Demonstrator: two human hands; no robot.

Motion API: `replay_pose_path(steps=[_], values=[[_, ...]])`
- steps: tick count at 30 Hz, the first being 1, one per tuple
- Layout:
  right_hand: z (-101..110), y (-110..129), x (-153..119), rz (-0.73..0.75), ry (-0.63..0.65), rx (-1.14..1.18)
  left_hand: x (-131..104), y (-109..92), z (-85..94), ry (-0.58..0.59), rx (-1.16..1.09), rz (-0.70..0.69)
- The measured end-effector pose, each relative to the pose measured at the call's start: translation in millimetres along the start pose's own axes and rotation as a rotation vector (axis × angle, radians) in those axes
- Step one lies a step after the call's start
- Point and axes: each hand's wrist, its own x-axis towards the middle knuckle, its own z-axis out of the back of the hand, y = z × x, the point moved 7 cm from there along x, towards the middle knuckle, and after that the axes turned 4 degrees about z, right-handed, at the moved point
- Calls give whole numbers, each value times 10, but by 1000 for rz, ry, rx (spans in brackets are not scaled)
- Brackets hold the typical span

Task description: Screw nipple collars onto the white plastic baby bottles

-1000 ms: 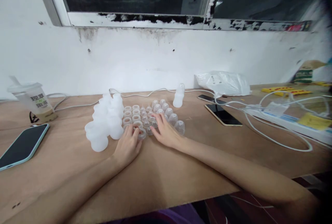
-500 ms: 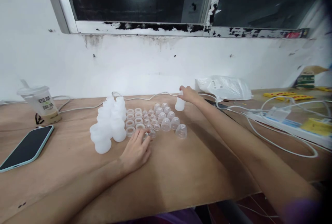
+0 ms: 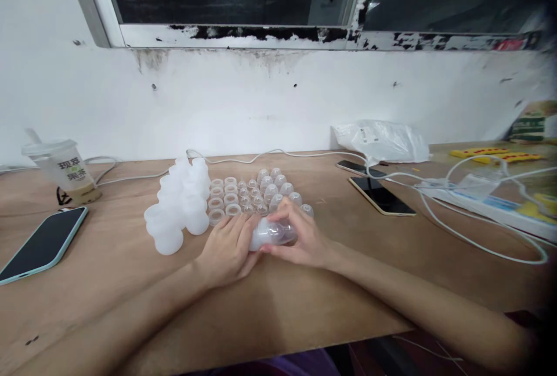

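In the middle of the head view a small baby bottle (image 3: 263,235) lies on its side between both hands, its clear end to the right. My left hand (image 3: 227,247) is closed around the white body. Fingers and thumb of my right hand (image 3: 304,238) grip the clear domed end; whether that is a cap or a teat I cannot tell. Just behind are rows of white collar rings (image 3: 232,198), clear teats (image 3: 252,183) and clear domed caps (image 3: 270,190). To the left, several frosted white bottle bodies (image 3: 183,196) stand grouped upright.
At left are a phone (image 3: 43,242) and a drink cup (image 3: 65,167). Two dark phones, the nearer one (image 3: 382,195) larger, lie at right beside a white plastic bag (image 3: 383,143). White cables (image 3: 478,257) loop near a power strip (image 3: 491,205). A wall stands behind.
My right hand has come back from the rear of the table, where it held an upright white bottle, to the middle. My left hand, earlier at the teats, now holds the baby bottle too.
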Motion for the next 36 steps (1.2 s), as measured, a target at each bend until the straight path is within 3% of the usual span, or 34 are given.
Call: replay_pose_path(steps=[3, 5, 6, 9, 10, 14, 17, 20, 25, 31, 36], values=[[55, -85, 42, 5, 1, 53, 0, 48, 26, 71, -15, 39], [211, -221, 73, -48, -23, 49, -35, 142, 42, 109, -41, 87], [328, -320, 77, -103, -62, 25, -72, 216, 40, 126, -53, 131], [781, -655, -3, -344, -332, -178, -225, 448, 21, 133, -25, 272], [815, -709, -3, -344, -309, -210, -270, 484, 5, 138, -19, 287], [338, -714, 10, -174, 279, -239, -312, 416, 17, 75, -56, 228], [27, -643, -86, -81, 504, -318, -292, 358, 54, 29, -65, 217], [-103, -653, -170, -68, 559, -381, -298, 358, 68, 20, -68, 221], [-115, -706, -226, -79, 542, -411, -322, 356, 102, -1, -58, 209], [-47, -480, -54, -195, 314, -146, -244, 316, 67, 56, 63, 233], [-335, -475, 77, -450, 538, 139, -32, 336, -123, 251, 241, 134]])
